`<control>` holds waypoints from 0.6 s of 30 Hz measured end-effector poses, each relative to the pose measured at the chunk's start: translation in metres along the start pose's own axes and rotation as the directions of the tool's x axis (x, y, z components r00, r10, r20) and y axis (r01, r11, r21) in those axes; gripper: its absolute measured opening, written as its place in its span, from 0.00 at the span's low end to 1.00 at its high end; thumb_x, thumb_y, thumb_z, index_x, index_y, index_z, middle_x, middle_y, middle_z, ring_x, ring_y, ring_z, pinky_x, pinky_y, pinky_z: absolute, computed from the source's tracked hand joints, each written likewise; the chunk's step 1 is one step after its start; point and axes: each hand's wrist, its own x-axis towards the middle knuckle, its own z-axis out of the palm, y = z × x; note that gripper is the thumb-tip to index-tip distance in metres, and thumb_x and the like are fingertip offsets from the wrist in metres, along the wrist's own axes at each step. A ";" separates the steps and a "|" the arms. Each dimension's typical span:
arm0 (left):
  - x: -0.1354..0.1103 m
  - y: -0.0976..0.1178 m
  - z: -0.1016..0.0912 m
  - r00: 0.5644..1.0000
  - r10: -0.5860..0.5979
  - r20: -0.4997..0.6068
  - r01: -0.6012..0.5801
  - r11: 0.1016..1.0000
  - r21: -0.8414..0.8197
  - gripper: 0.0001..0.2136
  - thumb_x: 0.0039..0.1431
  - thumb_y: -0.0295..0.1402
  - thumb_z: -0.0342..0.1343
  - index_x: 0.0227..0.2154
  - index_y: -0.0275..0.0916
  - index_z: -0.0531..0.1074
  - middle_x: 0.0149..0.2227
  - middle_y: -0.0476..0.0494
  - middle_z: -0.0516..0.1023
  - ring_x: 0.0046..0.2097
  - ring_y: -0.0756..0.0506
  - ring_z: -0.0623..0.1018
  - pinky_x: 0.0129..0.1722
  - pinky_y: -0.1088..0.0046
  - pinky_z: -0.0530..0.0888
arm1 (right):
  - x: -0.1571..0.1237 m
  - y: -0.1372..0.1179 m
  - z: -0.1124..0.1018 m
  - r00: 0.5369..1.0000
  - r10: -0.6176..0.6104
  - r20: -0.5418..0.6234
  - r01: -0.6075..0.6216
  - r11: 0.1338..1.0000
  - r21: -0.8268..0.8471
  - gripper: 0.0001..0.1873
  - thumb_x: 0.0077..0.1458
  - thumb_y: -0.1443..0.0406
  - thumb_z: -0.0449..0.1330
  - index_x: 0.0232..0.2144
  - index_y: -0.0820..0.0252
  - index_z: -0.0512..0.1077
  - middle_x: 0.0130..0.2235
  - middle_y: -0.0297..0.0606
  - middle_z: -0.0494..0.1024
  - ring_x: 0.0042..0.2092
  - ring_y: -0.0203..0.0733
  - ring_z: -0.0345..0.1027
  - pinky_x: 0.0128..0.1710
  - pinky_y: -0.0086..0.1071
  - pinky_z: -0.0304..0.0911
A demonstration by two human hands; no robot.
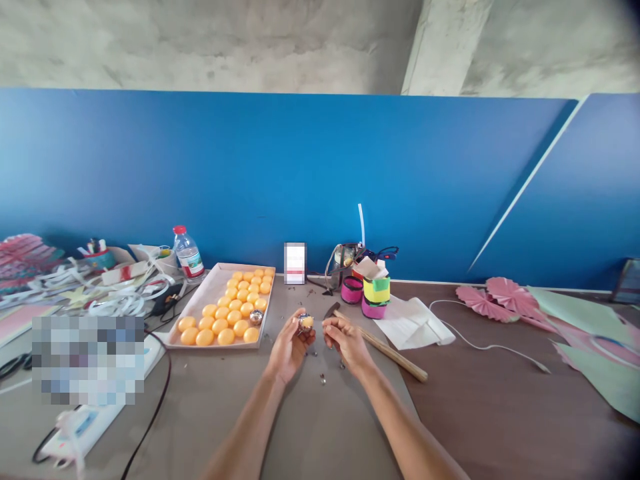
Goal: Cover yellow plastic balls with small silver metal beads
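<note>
My left hand (290,348) is closed around a small orange ball (309,322) partly covered in shiny silver pieces, held above the grey mat. Just to its right, my right hand (345,341) has thumb and fingertips pinched together; whatever they hold is too small to make out. The two hands are apart. Small shiny bits (323,379) lie scattered on the mat below them. Left of my hands, a shallow pale tray (200,298) holds rows of plain orange balls (220,327) and one silver-covered ball (256,317). A wooden-handled hammer (395,355) lies beyond and beside my right hand.
Pink, yellow and green containers (376,293) stand behind the hammer, beside white paper (415,323). A white cable (493,346) and pink paper fans (500,300) lie right. Left are a bottle (190,257), tangled white strips (115,293) and a power strip (85,437). A blue partition (310,173) stands behind.
</note>
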 end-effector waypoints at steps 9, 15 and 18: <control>-0.002 -0.005 0.004 0.999 -0.003 0.041 0.000 0.998 0.063 0.19 0.48 0.32 0.61 0.44 0.38 0.69 0.32 0.44 0.75 0.33 0.48 0.75 0.38 0.69 0.70 | -0.003 -0.001 0.009 0.999 -0.049 -0.015 0.047 0.991 -0.122 0.08 0.44 0.61 0.59 0.26 0.59 0.67 0.22 0.29 0.68 0.21 0.31 0.57 0.23 0.27 0.53; -0.001 -0.010 0.003 0.999 0.017 0.031 -0.021 0.991 0.136 0.14 0.46 0.33 0.62 0.37 0.37 0.72 0.35 0.44 0.76 0.35 0.48 0.74 0.38 0.70 0.70 | -0.004 0.001 0.008 0.989 -0.141 -0.036 0.123 0.946 -0.299 0.06 0.46 0.62 0.56 0.26 0.59 0.68 0.31 0.34 0.69 0.28 0.33 0.59 0.26 0.27 0.56; 0.000 -0.012 0.003 0.999 0.038 0.013 -0.039 0.982 0.183 0.14 0.45 0.34 0.63 0.36 0.38 0.72 0.36 0.44 0.75 0.36 0.48 0.74 0.37 0.71 0.70 | -0.006 -0.002 0.009 0.989 -0.145 -0.025 0.128 0.932 -0.339 0.06 0.47 0.62 0.55 0.25 0.59 0.68 0.32 0.35 0.70 0.31 0.36 0.62 0.28 0.27 0.58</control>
